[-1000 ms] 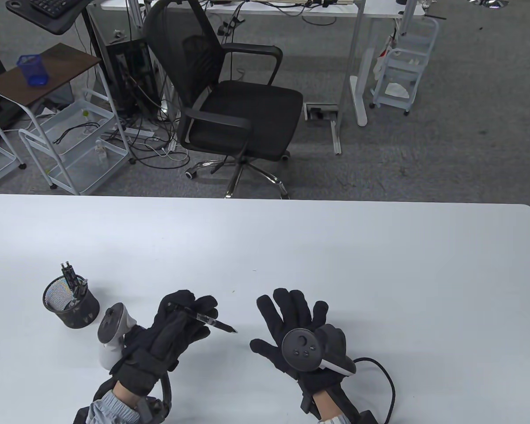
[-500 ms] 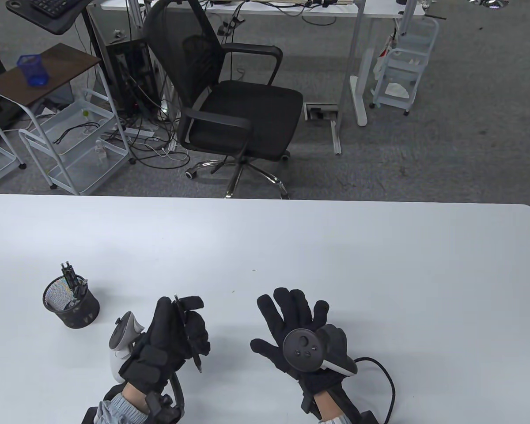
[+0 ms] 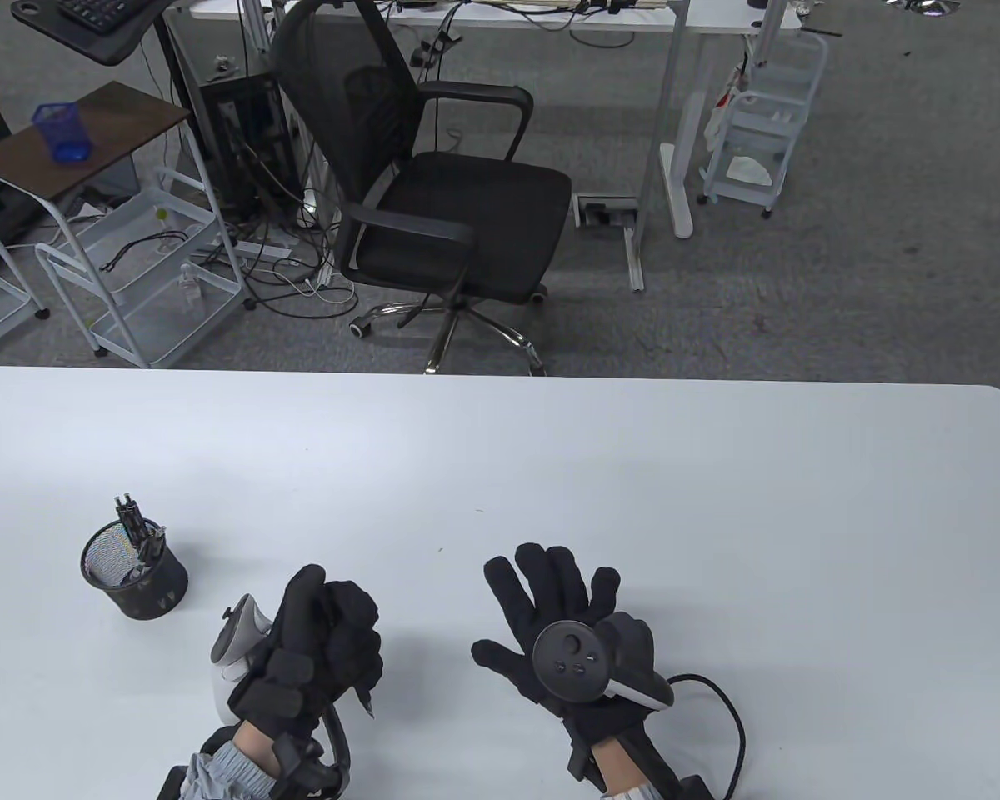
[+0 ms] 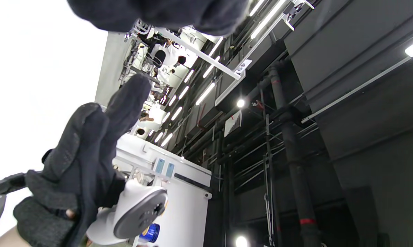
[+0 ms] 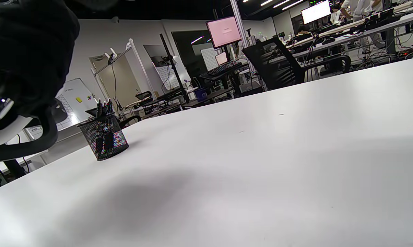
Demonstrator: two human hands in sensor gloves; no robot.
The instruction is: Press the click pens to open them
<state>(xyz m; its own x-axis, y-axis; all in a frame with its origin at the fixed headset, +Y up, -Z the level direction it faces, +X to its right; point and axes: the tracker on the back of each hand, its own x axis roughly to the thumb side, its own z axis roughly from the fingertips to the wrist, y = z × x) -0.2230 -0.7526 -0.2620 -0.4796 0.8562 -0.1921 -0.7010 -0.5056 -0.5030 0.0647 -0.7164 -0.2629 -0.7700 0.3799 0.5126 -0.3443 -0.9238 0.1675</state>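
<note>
Left hand (image 3: pixel 321 637): curled into a fist around one pen (image 3: pixel 367 707); only the pen's tip end shows, poking out below the fist on the side toward the person.
Pen axis: runs roughly lengthwise through the fist, tip toward the person, the button end hidden under the folded fingers on the far side. Which finger or thumb sits on the button cannot be told.
Left wrist view: that hand's fingers (image 4: pixel 90 137) appear bunched; the pen itself is not visible there.
Right hand (image 3: pixel 562 621): spread flat, palm down on the table (image 3: pixel 717 517), fingers apart, holding nothing; well apart from the pen, to the right of the left hand.
Nearer hand: the left, which already has the pen; judged to be the one to do the press.
Deciding relation: the button lies at the far end of the fist, opposite the visible tip, so the press would have to drive along the pen's axis toward the person.
Step judged: grip set for the click; whether the point is out cannot be told.
Holder (image 3: pixel 133 571): mesh cup beyond and to the left of the left hand, not touching it, with several more pens (image 3: pixel 132 521) standing in it.
Risk judged: thick glove may slip off the button.
</note>
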